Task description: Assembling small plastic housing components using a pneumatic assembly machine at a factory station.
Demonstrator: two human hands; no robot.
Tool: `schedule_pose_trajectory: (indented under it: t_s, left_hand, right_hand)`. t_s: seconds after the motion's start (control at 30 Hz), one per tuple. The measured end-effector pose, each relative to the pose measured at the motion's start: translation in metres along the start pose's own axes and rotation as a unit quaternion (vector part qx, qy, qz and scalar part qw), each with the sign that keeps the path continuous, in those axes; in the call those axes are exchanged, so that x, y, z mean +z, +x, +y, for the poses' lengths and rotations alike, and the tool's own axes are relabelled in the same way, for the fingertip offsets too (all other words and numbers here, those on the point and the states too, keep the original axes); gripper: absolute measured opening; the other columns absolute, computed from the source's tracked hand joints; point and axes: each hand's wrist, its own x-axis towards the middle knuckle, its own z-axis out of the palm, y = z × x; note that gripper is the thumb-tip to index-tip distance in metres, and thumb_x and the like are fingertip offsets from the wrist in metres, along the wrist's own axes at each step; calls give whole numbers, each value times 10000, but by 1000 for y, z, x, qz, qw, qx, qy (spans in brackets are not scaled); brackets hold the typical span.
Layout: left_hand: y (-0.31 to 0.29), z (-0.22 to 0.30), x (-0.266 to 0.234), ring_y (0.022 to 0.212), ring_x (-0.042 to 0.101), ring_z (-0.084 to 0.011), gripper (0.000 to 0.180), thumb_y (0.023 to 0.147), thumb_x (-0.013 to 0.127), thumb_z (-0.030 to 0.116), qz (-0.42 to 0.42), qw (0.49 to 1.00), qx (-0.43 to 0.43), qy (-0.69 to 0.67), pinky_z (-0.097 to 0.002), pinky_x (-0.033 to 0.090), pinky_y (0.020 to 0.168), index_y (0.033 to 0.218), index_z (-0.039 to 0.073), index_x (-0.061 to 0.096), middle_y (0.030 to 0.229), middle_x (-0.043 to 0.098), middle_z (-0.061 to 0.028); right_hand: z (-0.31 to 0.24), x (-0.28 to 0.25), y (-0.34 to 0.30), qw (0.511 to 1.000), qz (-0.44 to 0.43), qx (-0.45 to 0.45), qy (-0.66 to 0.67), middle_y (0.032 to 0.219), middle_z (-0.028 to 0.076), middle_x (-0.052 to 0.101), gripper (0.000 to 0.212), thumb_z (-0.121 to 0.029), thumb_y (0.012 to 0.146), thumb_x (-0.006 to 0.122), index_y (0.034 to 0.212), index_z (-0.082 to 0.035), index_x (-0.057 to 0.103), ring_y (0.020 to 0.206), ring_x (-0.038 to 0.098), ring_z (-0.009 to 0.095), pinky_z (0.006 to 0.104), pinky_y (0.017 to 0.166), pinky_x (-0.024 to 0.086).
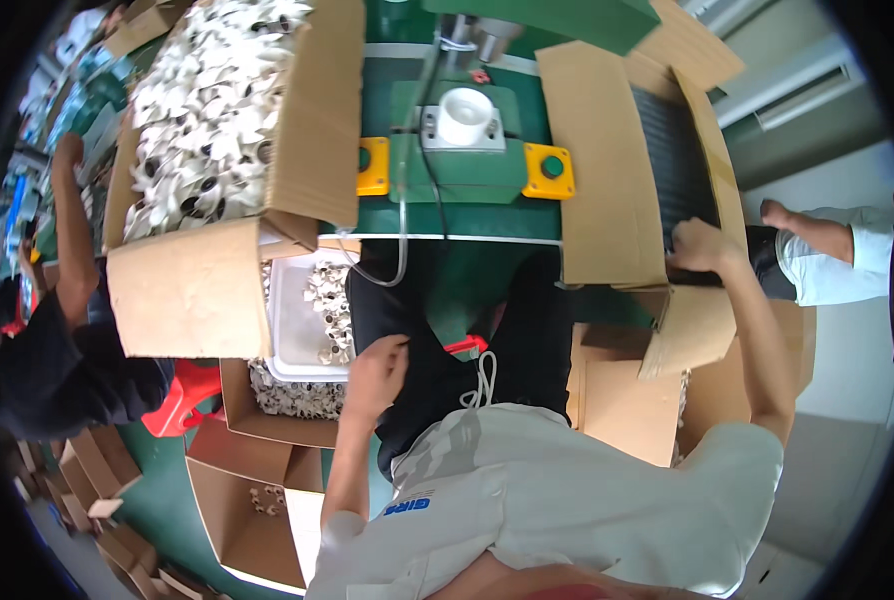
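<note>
My left hand hangs over my left thigh with its fingers curled in; whatever lies inside them, if anything, is hidden. Close beside it is a white plastic tray with small white parts. My right hand reaches to the near end of the open cardboard box on the right, its fingers bent down beside the dark ribbed inside. I cannot see what those fingers hold. Ahead, a white round cup-shaped part sits in a metal fixture on the green machine base.
Yellow button boxes flank the fixture. A clear hose loops over the bench edge. At left stands a big cardboard box heaped with white parts. Other people are on both sides. More cartons stand on the floor.
</note>
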Motion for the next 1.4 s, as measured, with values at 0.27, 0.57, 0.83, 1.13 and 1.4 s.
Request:
schedule_pose_trajectory:
  t_s: [0.27, 0.57, 0.83, 1.13, 1.4]
  left_hand:
    - [-46, -36, -44, 661, 634, -215, 188, 860, 619, 36, 170, 977, -120, 36, -318, 499, 596, 1032, -2, 686, 819, 697, -113]
    - [-32, -1, -15, 633, 599, -200, 186, 847, 615, 1, 170, 985, -14, 2, -297, 481, 595, 1018, -6, 690, 820, 690, -101]
    - [-36, 124, -129, 654, 580, -187, 165, 776, 642, -75, 265, 937, 213, 74, -276, 468, 626, 920, -20, 701, 810, 677, -84]
    - [87, 176, -271, 798, 655, -223, 254, 803, 706, 192, 238, 854, 32, 461, -326, 518, 711, 1008, 43, 706, 935, 711, -85]
    - [127, 182, -274, 759, 658, -249, 265, 752, 755, 254, 94, 853, 42, 512, -364, 519, 717, 944, 74, 719, 868, 705, -68]
  right_hand:
    - [-2, -6, -10, 995, 14, 6, 101, 745, 140, 654, 347, -269, 700, 781, 814, 35, 656, 623, 560, 284, 356, 618, 485]
    - [9, 10, -14, 979, 50, -28, 196, 722, 76, 595, 306, -210, 677, 805, 796, -12, 605, 641, 511, 201, 303, 629, 456]
    - [17, 15, -22, 967, 94, -61, 228, 674, 53, 560, 188, -106, 702, 762, 761, -13, 609, 608, 477, 168, 274, 595, 427]
    - [10, 23, -23, 968, 96, -61, 224, 725, 108, 620, 193, -116, 749, 743, 816, 22, 626, 629, 529, 221, 317, 640, 465]
    - [-16, 18, -60, 937, 248, -84, 233, 791, 132, 644, 145, -82, 785, 697, 862, 24, 632, 692, 583, 272, 348, 684, 481]
